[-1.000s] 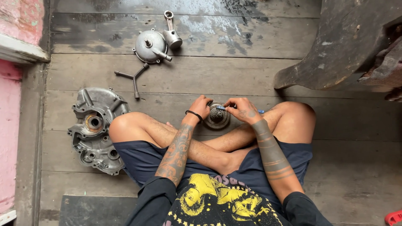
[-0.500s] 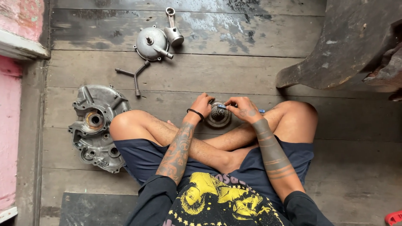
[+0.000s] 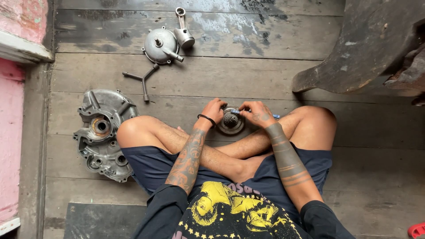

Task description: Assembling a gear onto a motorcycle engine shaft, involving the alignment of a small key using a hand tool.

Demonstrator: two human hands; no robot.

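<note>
The person sits cross-legged on a grey plank floor (image 3: 248, 75), and both hands meet over a round toothed gear assembly (image 3: 230, 121) that rests on the boards just ahead of the crossed shins. The left hand (image 3: 214, 110) closes its fingers on the assembly's left rim, a dark band around the wrist. The right hand (image 3: 258, 113) grips a slim blue-handled tool (image 3: 270, 116) whose tip lies across the top of the gear; the handle end pokes out past the knuckles to the right. Between the two hands the central sprocket of the gear shows dark and upright. Well to the left of the grip, beyond the person's left knee, lies a large grey engine casing (image 3: 102, 134). Farther out from the hands, up and left, rest a three-armed wrench (image 3: 142, 79), a round metal cover (image 3: 160, 45) and a connecting rod (image 3: 183, 32) just beside it. Up and right of the grip stands a dark wooden block (image 3: 367, 48).
</note>
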